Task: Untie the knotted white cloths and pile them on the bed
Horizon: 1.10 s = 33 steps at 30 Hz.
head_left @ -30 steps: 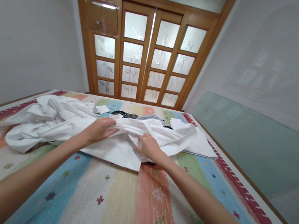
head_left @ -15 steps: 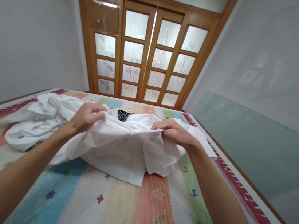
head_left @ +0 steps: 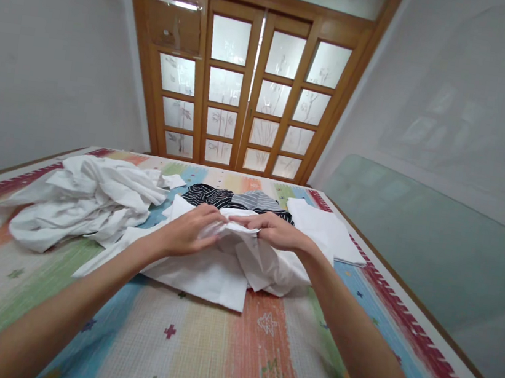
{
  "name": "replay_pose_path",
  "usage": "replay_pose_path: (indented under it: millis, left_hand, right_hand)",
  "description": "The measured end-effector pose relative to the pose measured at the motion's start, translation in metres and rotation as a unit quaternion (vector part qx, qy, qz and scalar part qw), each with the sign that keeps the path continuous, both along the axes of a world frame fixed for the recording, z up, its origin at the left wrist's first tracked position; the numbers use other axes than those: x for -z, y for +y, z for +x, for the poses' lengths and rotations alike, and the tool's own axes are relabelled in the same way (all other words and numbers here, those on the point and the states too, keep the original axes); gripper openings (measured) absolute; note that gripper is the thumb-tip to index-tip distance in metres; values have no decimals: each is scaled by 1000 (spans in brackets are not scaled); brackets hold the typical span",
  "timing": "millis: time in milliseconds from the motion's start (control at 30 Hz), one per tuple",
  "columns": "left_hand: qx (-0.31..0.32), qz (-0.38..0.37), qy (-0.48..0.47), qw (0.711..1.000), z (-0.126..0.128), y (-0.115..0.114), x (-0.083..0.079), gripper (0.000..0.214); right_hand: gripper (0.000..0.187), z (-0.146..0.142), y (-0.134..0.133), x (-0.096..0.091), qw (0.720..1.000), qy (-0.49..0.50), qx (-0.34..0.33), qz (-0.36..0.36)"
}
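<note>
White cloth lies bunched below and between your left hand and right hand, its raised edge pinched in both, fingertips nearly meeting. A striped cover spreads beneath your hands; glazed wooden doors stand beyond them, a pale green panel to their right.

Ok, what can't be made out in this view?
All in the head view:
Left hand: whether it pinches the white cloth; fingertips blend into its folds.
Right hand: thumb, hidden by the hand and cloth.
Striped cloth: near part, hidden by the white cloth and hands.
White pile: how many pieces; its own folds hide that.
Glass doors: what lies beyond, blurred by the panes.
</note>
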<state>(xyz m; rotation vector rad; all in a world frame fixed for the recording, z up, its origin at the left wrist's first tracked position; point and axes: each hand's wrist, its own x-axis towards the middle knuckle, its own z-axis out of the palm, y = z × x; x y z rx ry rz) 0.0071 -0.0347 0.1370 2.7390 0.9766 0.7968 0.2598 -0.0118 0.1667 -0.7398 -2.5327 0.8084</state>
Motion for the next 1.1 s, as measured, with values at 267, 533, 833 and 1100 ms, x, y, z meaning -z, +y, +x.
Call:
replay_pose_path:
  millis: [267,533,833,1100]
  left_hand:
    - [-91,-96,-49,990,7,2,6,15]
    - [-138,-108,-119,977,17,-2,14,13]
    - [-184,-61,-118,974,29,-22,23,3]
    - [-119,-83,-194,970,29,-20,29,19]
  right_hand:
    - [48,-22,-28,11,924,68,251,280]
    - [8,-64,-77,41,958,36,84,272]
    - [39,-62,-34,52,938,140,308,80]
    - [34,-48,-22,57,948,181,258,34]
